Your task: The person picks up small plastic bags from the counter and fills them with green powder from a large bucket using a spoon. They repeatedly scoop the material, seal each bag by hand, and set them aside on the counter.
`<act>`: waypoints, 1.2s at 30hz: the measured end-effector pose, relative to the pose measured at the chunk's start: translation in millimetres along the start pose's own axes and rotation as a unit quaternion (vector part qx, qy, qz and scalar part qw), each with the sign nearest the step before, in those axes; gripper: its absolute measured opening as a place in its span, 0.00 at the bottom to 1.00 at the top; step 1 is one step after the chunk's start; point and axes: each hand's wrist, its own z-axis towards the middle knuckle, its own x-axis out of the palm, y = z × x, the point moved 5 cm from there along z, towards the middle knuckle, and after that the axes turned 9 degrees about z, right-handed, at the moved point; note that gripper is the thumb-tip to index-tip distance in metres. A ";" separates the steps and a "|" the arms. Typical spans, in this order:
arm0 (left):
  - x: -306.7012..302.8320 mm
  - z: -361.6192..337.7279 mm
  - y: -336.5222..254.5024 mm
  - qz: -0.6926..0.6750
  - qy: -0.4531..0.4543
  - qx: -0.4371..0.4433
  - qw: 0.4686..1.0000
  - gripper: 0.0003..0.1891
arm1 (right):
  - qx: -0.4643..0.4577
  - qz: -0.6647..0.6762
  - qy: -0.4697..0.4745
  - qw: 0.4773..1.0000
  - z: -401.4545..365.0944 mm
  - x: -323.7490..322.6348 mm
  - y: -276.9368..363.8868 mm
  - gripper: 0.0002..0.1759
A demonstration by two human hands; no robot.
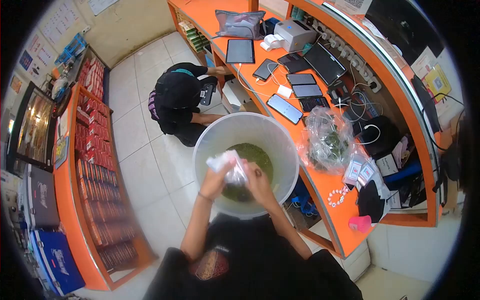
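Note:
A large translucent plastic bin (206, 142) stands in front of my body, with finely chopped green plant matter (261, 154) at its bottom. Over its opening, a crumpled white and clear plastic bag (237, 174) is gripped from both sides. My left hand (214, 183) is closed on the bag's left side, a thin band round the wrist. From the right, my right hand (258, 183) is closed on the same bag and wears a ring. The bag is slightly blurred, and what it contains cannot be made out.
On the orange counter (330, 212) at right lie a clear bag of green leaves (327, 142), a phone (284, 108), a tablet (240, 51), cables and a pink cup (360, 223). Another person (172, 97) crouches beyond the bin. A shelf of packets (102, 187) stands left.

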 end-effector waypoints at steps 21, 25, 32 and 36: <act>-26.1 18.5 8.7 0.181 0.035 0.071 0.980 0.13 | -0.064 -0.039 -0.150 0.986 -4.6 8.5 20.9 0.08; -29.2 21.6 6.4 0.071 0.019 0.036 0.997 0.20 | 0.024 0.039 -0.183 0.982 -2.9 8.2 9.7 0.07; -11.0 10.6 47.9 -0.016 -0.097 -0.057 0.994 0.20 | -0.237 -0.053 -0.376 0.894 3.2 35.7 -24.6 0.10; -6.7 5.6 36.1 -0.201 -0.103 -0.001 0.974 0.23 | -0.157 0.030 -0.415 0.896 9.5 31.7 -35.9 0.12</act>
